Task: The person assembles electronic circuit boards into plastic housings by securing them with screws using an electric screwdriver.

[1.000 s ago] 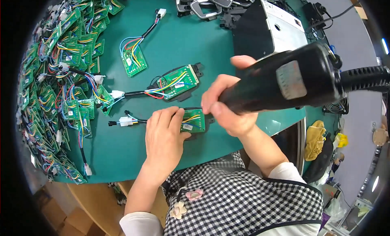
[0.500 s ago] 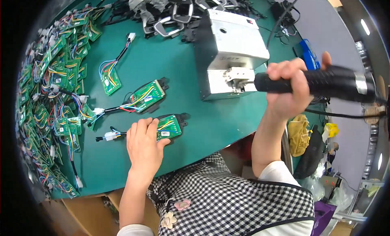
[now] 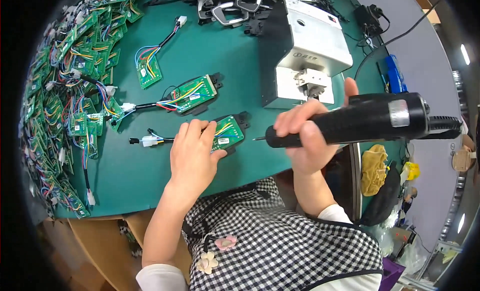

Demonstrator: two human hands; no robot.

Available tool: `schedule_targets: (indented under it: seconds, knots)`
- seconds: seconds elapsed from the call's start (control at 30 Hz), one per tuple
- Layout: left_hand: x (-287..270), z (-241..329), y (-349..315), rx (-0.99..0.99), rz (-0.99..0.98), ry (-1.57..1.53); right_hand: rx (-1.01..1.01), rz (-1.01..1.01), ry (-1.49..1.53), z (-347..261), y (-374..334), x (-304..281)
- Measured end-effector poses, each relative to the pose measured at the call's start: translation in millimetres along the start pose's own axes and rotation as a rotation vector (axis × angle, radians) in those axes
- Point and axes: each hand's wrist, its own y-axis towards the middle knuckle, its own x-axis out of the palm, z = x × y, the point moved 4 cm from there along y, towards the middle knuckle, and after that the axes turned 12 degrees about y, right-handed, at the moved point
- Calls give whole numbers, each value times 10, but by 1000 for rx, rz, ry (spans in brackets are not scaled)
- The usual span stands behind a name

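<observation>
My left hand holds down a green circuit board in a dark plastic housing, its thumb at the near edge. The board's colored wires run under the fingers to a lead with plugs on the left. My right hand is wrapped round a black electric screwdriver, tilted nearly level. The bit points left, a short way off the board's right end; whether it carries a screw I cannot make out. Just beyond lies a second wired board in a dark housing.
A metal screw feeder stands behind my right hand. Many wired boards are heaped along the left, with a loose one nearer the middle. Grey-rimmed frames lie at the back. The screwdriver's cord trails right.
My right hand has brought the screwdriver from the screw feeder leftward and nearer, toward the held board. My left hand stays on the board. The whole view has shifted slightly.
</observation>
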Motion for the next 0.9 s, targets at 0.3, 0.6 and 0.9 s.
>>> schedule_targets:
  seconds: [0.3, 0.6, 0.9]
  knots:
    - [0, -15, -5, -17, -29, -6, 156, -49, -90, 358, 22, -3]
    - [-11, 2, 4, -3, -24, 5, 229, -188, -211, 388, -104, -23]
    - [-78, 107, 34, 54, 27, 32, -381, 90, -251, -579, 629, -297]
